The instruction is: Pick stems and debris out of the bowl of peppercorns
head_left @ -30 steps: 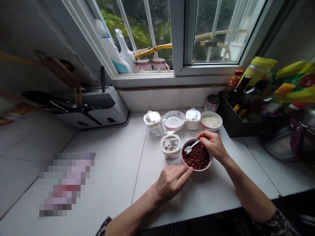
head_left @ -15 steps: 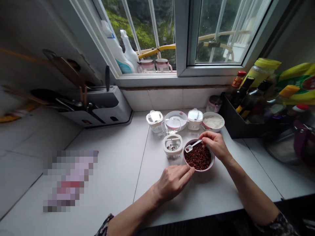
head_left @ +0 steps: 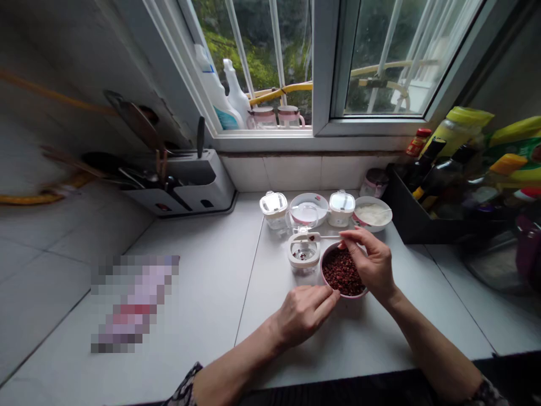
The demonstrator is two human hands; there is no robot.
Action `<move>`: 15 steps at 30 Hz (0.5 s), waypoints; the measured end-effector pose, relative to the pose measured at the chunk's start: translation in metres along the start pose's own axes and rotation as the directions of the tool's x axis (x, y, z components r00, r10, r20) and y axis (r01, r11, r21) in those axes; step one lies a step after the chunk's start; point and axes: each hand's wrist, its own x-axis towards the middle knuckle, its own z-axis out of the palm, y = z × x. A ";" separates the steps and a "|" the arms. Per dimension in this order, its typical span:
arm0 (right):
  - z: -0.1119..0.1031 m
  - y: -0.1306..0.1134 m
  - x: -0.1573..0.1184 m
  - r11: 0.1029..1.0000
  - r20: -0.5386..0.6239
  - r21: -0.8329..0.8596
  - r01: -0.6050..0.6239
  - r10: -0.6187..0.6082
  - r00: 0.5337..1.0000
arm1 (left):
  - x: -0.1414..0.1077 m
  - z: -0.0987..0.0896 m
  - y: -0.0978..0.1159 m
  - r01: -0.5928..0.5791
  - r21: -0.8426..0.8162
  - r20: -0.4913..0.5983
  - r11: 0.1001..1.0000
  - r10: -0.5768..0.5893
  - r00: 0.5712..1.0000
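Over the counter (head_left: 198,282), right hand (head_left: 372,265) pinches a small spoon (head_left: 325,237) of peppercorns (head_left: 311,238) above a jar (head_left: 303,264), beside the bowl (head_left: 323,272). Left hand (head_left: 302,316), half curled, holds nothing and touches the bowl's rim. Transfer mid-way; spoon needs tipping into the jar.

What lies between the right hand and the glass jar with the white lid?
In the head view, a white spoon held in the right hand spans the gap, its scoop over the glass jar; a bowl of reddish peppercorns sits below the handle.
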 end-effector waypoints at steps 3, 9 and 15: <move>0.005 0.001 -0.004 0.932 0.126 -0.141 0.335 -0.318 0.940 | -0.002 0.001 0.000 0.004 0.033 0.012 0.999 -0.005 1.000; -0.001 0.003 -0.003 0.873 0.156 -0.176 0.455 -0.431 0.889 | -0.002 0.000 -0.001 0.005 0.036 0.033 0.999 -0.006 0.999; -0.022 0.009 0.009 0.996 0.025 -0.074 0.041 -0.039 0.999 | -0.002 -0.001 -0.001 0.013 -0.001 0.019 1.000 -0.012 1.000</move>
